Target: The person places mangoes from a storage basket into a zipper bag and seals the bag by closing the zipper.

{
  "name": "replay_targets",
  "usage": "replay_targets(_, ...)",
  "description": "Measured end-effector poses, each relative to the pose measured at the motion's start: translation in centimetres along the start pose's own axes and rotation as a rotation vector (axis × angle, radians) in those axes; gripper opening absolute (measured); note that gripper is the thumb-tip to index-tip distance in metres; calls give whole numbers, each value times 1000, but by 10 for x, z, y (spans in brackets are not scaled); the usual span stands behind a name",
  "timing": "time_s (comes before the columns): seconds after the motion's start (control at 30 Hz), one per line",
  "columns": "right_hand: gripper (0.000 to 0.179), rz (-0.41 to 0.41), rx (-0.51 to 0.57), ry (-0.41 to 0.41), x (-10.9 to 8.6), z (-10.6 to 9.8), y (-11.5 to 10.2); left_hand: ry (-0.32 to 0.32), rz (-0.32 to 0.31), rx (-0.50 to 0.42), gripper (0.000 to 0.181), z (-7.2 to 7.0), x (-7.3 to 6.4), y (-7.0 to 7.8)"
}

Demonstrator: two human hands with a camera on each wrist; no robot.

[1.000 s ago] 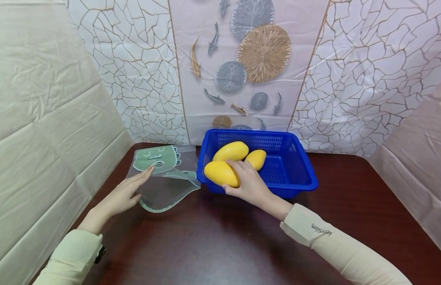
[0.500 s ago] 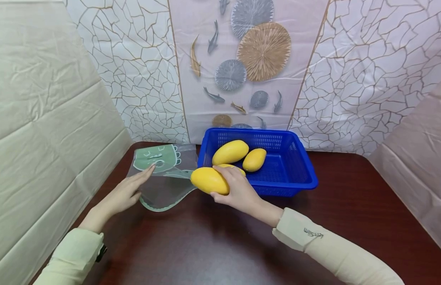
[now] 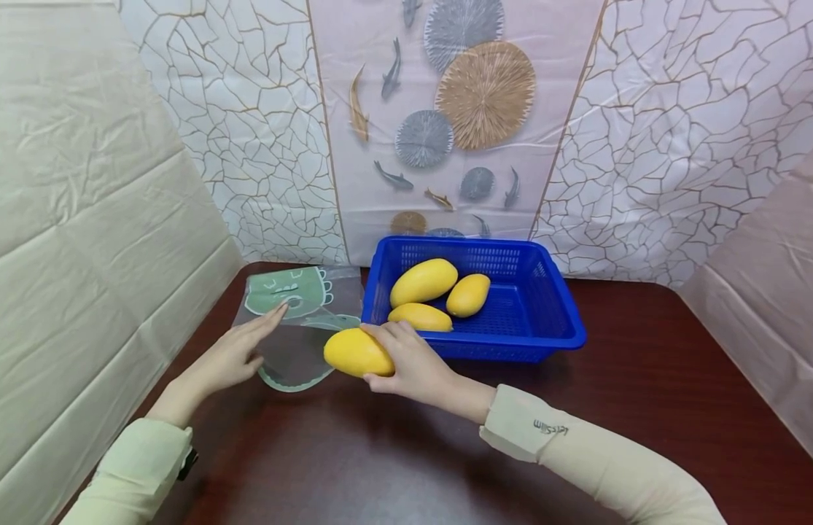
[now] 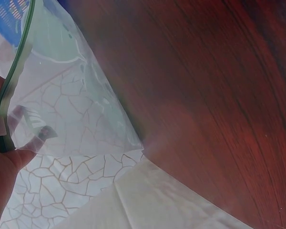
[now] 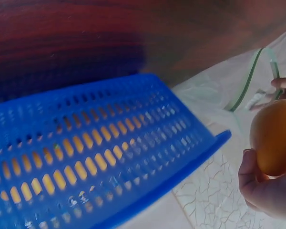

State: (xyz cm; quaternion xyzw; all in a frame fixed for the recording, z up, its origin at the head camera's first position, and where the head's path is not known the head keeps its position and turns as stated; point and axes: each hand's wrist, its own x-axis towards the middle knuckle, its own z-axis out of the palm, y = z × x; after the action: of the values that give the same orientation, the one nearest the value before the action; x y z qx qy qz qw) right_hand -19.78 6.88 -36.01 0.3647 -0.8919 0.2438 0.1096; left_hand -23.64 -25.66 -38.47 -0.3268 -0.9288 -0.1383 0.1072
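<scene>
A yellow mango (image 3: 355, 353) is gripped by my right hand (image 3: 415, 367), in front of the blue basket's left corner and overlapping the bag in the head view. My left hand (image 3: 227, 359) holds the mouth of a clear zip bag (image 3: 294, 357) with a green cartoon print. In the left wrist view its fingers and thumb lie on either side of the green zip edge (image 4: 20, 52), the thumb showing through the plastic. The bag's mouth gapes toward me. Through the right wrist view, the held mango (image 5: 275, 138) appears close to the bag's opening.
The blue perforated basket (image 3: 504, 341) stands at the back, right of the bag, with three mangoes inside: one large (image 3: 424, 282), one at right (image 3: 469, 295) and one near the front wall (image 3: 421, 316). Patterned cloth (image 3: 262, 146) rises behind the dark wooden table (image 3: 380, 459).
My right hand has lifted the mango out over the basket's front left rim and carried it left and toward me. The left hand and the bag have stayed in place.
</scene>
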Motion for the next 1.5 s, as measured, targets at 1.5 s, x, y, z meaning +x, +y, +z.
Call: replay_targets(1.5, 57, 2, -192, -137, 4, 43, -5, -57, 32, 1, 95, 10, 5, 11)
